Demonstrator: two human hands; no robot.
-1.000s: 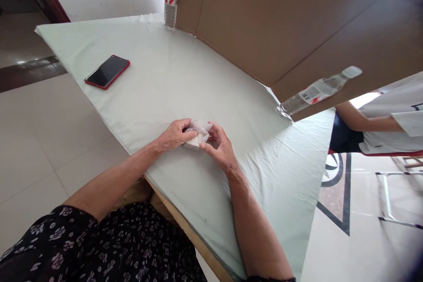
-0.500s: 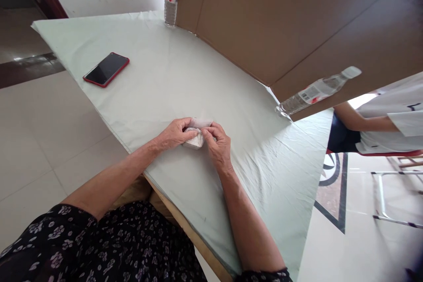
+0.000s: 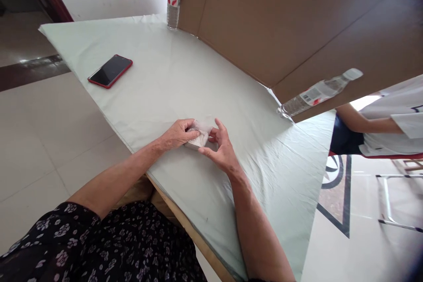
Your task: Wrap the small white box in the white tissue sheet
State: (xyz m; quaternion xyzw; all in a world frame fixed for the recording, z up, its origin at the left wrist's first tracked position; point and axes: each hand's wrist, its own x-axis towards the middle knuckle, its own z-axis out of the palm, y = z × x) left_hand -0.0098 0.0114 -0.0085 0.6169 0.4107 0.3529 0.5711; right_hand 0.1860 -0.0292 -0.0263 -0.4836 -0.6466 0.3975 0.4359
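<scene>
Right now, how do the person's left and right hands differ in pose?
The left hand rests its thumb on top of the white packet; the right hand has its thumb by the near right corner, contact unclear.
The left hand's visible fingers lie close to its thumb; the right hand's index finger and thumb spread wide.
Both are bare, at opposite ends of the packet.

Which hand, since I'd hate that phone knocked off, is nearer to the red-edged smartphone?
Left: the left hand is below and right of the red-edged smartphone in view; the right hand is farther right. Neither touches it.
</scene>
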